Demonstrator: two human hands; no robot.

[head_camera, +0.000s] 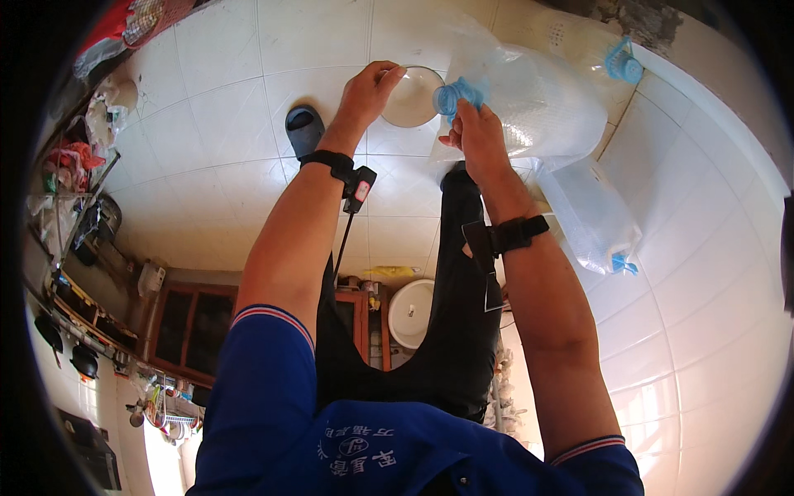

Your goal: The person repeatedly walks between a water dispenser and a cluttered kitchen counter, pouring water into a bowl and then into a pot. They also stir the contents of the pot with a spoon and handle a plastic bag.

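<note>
A round, shallow bowl (414,102) with a thin dark rim is just above the tiled floor. It is pale inside, and I cannot tell what it contains. My left hand (370,93) pinches its left rim between thumb and fingers. On the bowl's right, a large clear plastic jug (546,102) lies tilted in clear plastic wrapping, its blue neck (445,99) pointing at the bowl. My right hand (479,133) grips the blue handle beside that neck. Whether a cap covers the mouth is unclear.
Behind the jug lies another large bottle with a blue cap (629,67). A wrapped clear container (592,214) leans by the white tiled wall (695,248) at right. A dark slipper (304,130) is on the floor (217,124). Behind me are a white basin (412,313) and a wooden cabinet (189,328).
</note>
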